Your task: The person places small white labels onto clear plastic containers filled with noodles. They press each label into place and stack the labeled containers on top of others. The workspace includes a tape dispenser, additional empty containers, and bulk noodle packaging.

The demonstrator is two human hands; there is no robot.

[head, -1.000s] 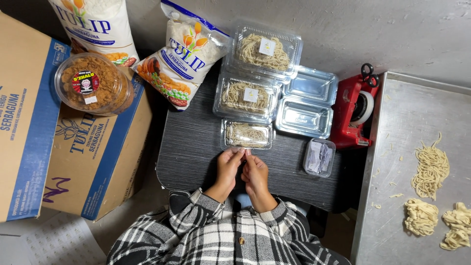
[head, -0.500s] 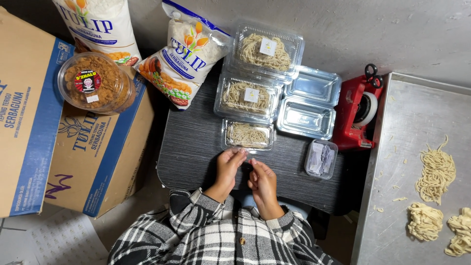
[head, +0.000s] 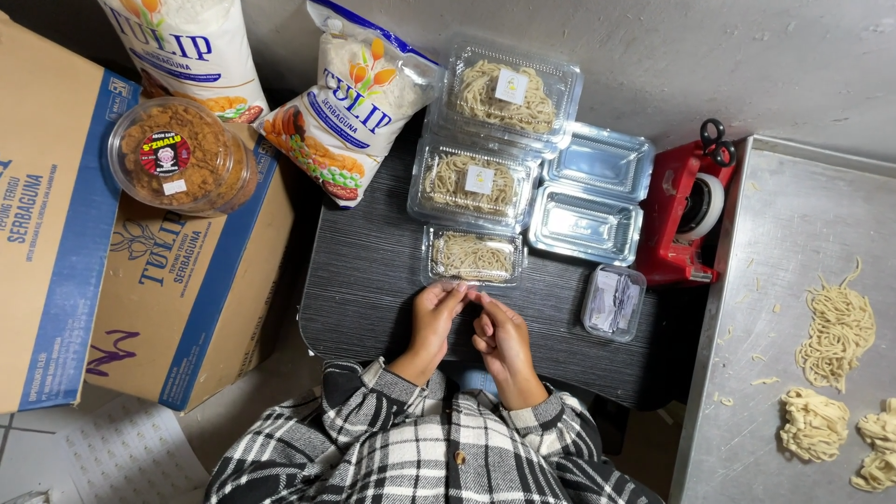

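Both hands had drawn apart slightly: the left hand (head: 434, 313) pinched something tiny beside the noodle-filled clear container (head: 473, 256); the right hand (head: 502, 338) curled loosely, seemingly empty.

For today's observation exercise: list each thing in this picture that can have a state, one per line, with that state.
Nearest noodle box: filled, unlabelled.
Two farther noodle boxes: closed, labelled.
Two clear trays: empty.
Round tub: lidded, full.
Flour bags: sealed.
Left hand: fingers pinched.
Right hand: fingers curled.
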